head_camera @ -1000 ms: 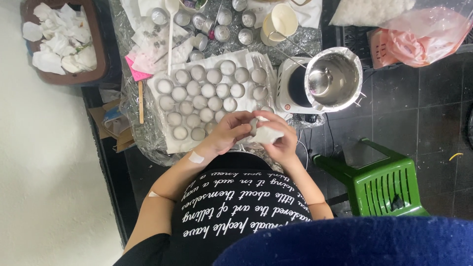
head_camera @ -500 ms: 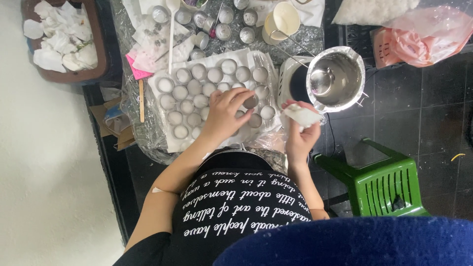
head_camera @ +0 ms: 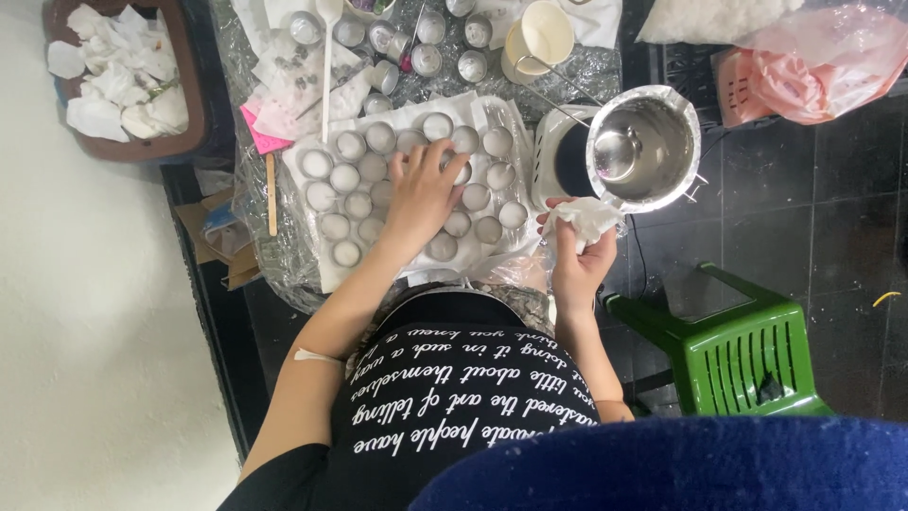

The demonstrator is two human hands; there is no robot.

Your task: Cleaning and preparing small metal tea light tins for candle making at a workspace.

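Observation:
A white sheet (head_camera: 312,270) on the table carries rows of small round metal cups (head_camera: 345,177) filled with pale wax. My left hand (head_camera: 424,189) lies over the middle of these rows, fingers spread, fingertips touching a cup (head_camera: 461,171) near the back row. To the right of the sheet, my right hand (head_camera: 577,260) is raised and closed on a crumpled white tissue (head_camera: 588,219), just in front of the metal pot (head_camera: 641,147).
The pot sits on a small white hot plate (head_camera: 553,156). More metal cups (head_camera: 427,62), a cream mug (head_camera: 541,36) and a long white spoon (head_camera: 326,66) lie behind. A brown tray of used tissues (head_camera: 118,71) is far left, a green plastic stool (head_camera: 747,355) right, a pink bag (head_camera: 818,61) top right.
My hands came apart from in front of my body. My left hand set a cup down on the sheet, then reached further back. My right hand moved right with the tissue.

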